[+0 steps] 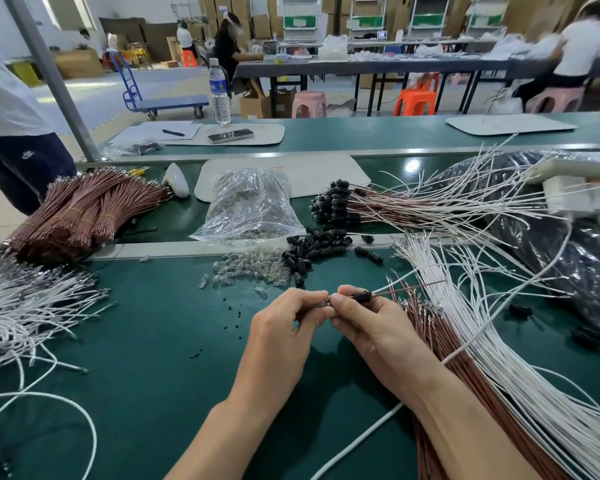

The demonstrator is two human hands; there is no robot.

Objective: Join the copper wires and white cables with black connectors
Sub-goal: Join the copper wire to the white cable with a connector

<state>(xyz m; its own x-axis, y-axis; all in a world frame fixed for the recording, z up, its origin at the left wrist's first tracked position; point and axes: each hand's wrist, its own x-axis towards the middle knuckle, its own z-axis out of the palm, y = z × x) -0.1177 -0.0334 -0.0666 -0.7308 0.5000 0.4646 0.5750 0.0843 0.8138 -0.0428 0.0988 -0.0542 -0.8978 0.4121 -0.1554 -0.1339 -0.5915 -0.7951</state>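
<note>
Pinches a black connector (361, 295) in the fingers (347, 301) of the right hand (371, 327), most likely to stop it from turning. Pinches a small piece (326, 301) at the connector's near end with the fingers (314, 299) of the left hand (281, 327); cannot tell what, too small. Holds both hands close together above the green table (153, 341), probably to push one part into the other.

Shows a white cable (392, 285) and a copper wire (426, 284) coming out of the connector's far end, so looks almost joined.

Has loose black connectors (312, 247) and little clear bulbs (250, 268) in heaps just past the hands, easy to grab. Has more copper wires (437, 341) and white cables (499, 358) spread beside the right arm, ends toward the hands, ready to pick. Has done pieces (333, 202) farther back, out of the way, near a clear bag (253, 206). Stores tied bundles (84, 209) of copper wire far to the left, likely for later.
</note>
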